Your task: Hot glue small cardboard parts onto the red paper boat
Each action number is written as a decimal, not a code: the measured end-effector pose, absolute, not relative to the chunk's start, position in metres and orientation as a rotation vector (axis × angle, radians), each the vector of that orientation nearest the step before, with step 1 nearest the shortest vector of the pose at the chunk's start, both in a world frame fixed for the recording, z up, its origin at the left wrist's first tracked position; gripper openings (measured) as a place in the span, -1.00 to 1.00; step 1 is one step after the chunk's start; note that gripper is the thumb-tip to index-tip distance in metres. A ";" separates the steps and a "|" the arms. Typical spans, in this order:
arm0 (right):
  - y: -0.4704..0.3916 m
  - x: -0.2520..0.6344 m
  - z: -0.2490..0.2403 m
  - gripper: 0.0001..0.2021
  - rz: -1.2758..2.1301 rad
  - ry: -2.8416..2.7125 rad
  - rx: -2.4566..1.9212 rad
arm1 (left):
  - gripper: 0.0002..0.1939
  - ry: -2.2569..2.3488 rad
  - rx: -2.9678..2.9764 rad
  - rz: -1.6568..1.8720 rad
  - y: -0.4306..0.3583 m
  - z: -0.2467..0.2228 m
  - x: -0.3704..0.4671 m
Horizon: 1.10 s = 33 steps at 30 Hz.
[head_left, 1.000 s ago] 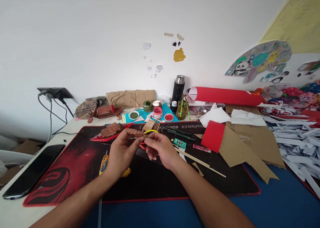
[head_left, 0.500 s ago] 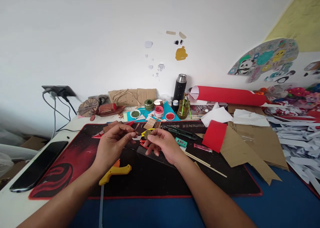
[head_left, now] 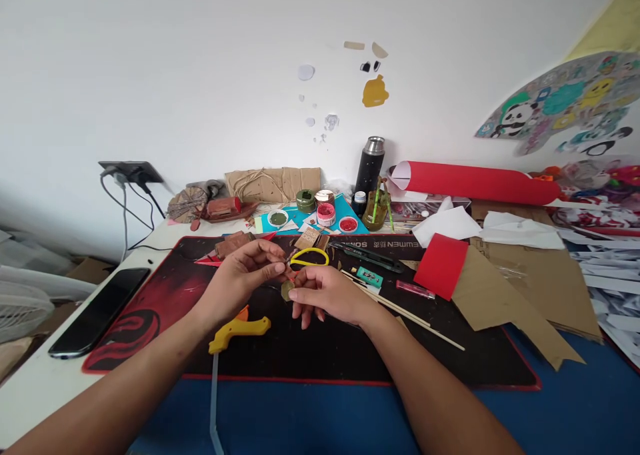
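My right hand (head_left: 333,295) pinches a small olive-brown flat disc (head_left: 287,290) between thumb and fingers, with its other fingers hanging loosely below. Close by on the left, my left hand (head_left: 245,272) has thumb and fingertips pressed together; what sits between them is too small to make out. The fingertips of both hands nearly meet over the black mat (head_left: 320,355). Just behind them lie scissors (head_left: 311,250) with a yellow handle loop, partly hidden by the hands. A yellow glue gun (head_left: 240,332) lies below my left wrist, with a translucent glue stick (head_left: 215,402) trailing toward me.
Bamboo sticks (head_left: 420,320), a black utility knife (head_left: 370,256) and red card (head_left: 441,265) lie to the right, beside cut cardboard (head_left: 485,295). Open paint pots (head_left: 326,214) and a thermos (head_left: 370,168) stand at the back. A phone (head_left: 100,312) lies left.
My view has turned slightly left. The right hand has come lower and closer to the left, bringing the disc just under the left fingertips. More of the yellow scissor handle shows.
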State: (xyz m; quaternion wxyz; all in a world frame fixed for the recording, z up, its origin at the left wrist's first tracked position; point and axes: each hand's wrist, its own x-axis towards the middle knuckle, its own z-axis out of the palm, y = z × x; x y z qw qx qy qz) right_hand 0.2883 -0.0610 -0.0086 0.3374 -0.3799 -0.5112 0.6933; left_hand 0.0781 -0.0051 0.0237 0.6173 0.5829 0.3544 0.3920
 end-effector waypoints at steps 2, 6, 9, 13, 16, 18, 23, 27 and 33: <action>-0.061 0.289 -0.009 -0.80 1.809 -1.335 -0.999 | -0.66 0.782 1.327 0.881 -0.006 0.022 0.079; -0.060 0.290 -0.009 -0.82 1.790 -1.312 -1.001 | -0.68 0.769 1.329 0.871 -0.006 0.021 0.078; -0.059 0.291 -0.008 -0.83 1.767 -1.257 -1.031 | -0.67 0.791 1.330 0.872 -0.006 0.020 0.073; -0.058 0.290 -0.007 -0.84 1.760 -1.197 -1.055 | -0.66 0.801 1.283 0.894 -0.012 0.016 0.068; -0.058 0.289 -0.008 -0.82 1.773 -1.173 -1.053 | -0.64 0.827 1.270 0.898 -0.016 0.013 0.066; -0.058 0.289 -0.009 -0.78 1.776 -1.163 -1.049 | -0.63 0.841 1.296 0.914 -0.017 0.014 0.066; -0.055 0.291 -0.012 -0.70 1.729 -1.106 -1.035 | -0.62 0.928 1.474 0.975 -0.015 0.026 0.065; -0.054 0.292 -0.011 -0.65 1.730 -1.058 -1.021 | -0.68 0.995 1.669 0.965 -0.015 0.031 0.061; -0.054 0.292 -0.010 -0.65 1.735 -1.036 -1.020 | -0.85 1.019 1.981 0.983 -0.013 0.032 0.057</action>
